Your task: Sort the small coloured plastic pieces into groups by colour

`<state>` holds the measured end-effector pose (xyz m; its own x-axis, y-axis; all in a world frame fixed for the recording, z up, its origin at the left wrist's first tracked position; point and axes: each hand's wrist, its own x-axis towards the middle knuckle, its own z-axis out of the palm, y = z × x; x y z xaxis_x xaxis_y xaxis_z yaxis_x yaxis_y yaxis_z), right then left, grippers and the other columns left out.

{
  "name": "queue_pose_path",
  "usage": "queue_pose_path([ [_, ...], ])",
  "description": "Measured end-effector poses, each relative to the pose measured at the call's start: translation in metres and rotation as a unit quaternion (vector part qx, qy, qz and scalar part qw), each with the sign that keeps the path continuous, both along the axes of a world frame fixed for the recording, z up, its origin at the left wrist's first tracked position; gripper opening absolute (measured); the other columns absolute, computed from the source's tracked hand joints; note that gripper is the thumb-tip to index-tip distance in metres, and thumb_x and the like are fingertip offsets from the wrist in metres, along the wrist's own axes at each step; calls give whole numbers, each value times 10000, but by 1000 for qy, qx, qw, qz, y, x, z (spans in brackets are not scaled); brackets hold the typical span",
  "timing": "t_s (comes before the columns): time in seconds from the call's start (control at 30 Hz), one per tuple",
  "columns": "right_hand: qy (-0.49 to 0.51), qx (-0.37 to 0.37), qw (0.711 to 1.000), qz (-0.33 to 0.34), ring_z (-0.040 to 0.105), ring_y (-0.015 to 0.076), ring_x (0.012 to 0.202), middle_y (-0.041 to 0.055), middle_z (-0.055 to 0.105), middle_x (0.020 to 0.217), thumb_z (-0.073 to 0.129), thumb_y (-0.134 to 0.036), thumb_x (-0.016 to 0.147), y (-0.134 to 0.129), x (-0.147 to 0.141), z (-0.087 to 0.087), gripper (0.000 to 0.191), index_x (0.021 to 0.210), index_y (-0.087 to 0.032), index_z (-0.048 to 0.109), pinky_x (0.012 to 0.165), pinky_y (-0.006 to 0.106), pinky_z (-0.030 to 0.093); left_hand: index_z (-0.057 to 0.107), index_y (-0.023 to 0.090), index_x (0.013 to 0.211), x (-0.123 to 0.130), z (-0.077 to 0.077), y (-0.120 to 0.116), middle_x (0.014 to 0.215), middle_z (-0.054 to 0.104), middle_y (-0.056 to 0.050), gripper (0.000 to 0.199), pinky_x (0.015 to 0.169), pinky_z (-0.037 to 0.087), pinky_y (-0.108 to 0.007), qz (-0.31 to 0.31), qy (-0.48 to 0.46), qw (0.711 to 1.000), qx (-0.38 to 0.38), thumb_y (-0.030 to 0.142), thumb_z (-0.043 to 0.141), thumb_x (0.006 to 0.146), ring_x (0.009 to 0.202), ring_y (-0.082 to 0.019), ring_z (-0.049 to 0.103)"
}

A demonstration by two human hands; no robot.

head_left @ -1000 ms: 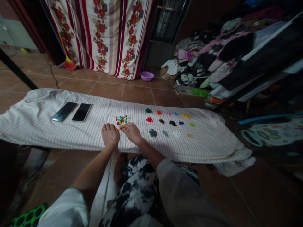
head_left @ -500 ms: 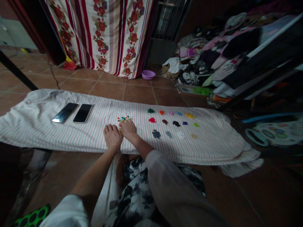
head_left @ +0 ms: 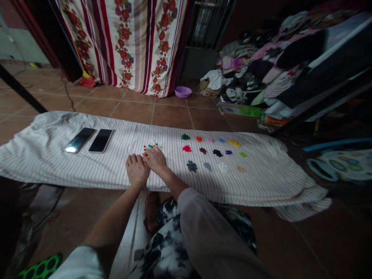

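Note:
On the striped cloth point(head_left: 171, 178), a small pile of mixed coloured pieces point(head_left: 151, 147) lies just beyond my hands. My left hand point(head_left: 137, 169) rests on the cloth with its fingers curled; whether anything is under them is hidden. Beside it, touching, my right hand point(head_left: 155, 159) reaches over the near edge of the pile, its fingers bent together, and any piece between them is too small to make out. To the right lie single-colour piles in three rows, among them red point(head_left: 186, 148), black point(head_left: 217, 153), yellow point(head_left: 235, 143) and dark grey point(head_left: 192, 166).
Two phones point(head_left: 79, 140) point(head_left: 101, 140) lie at the left of the cloth. Past the far edge are a floral curtain point(head_left: 142, 46), a purple basin point(head_left: 183, 92) and a heap of clothes point(head_left: 261, 66). Dark bars point(head_left: 21, 89) slant at both sides.
The view has shifted slightly. My right hand has moved a little left, still at the mixed pile. My left hand stays beside it.

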<state>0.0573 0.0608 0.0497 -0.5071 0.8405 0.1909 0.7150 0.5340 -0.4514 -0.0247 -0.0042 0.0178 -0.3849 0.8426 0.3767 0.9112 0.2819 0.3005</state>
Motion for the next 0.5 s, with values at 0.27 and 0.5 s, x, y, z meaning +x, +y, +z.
queue_pose_path([
  [0.27,117,-6,991,-59,594,192,981,21,729,994,581,-192,912,-5,26,5,134,957,-242,697,959,331,426,612,125,1000,-3,-1,-1,1155,612,-203,295,987,391,-478,-4,41,999,0,256,363,912,1190,-340,518],
  [0.5,193,2,969,-151,636,183,941,51,708,1010,509,-215,927,2,93,-5,249,1055,-238,721,916,316,485,606,134,1003,-5,-2,-2,1099,610,-189,334,960,391,-479,0,34,999,-14,293,332,897,1166,-345,514],
])
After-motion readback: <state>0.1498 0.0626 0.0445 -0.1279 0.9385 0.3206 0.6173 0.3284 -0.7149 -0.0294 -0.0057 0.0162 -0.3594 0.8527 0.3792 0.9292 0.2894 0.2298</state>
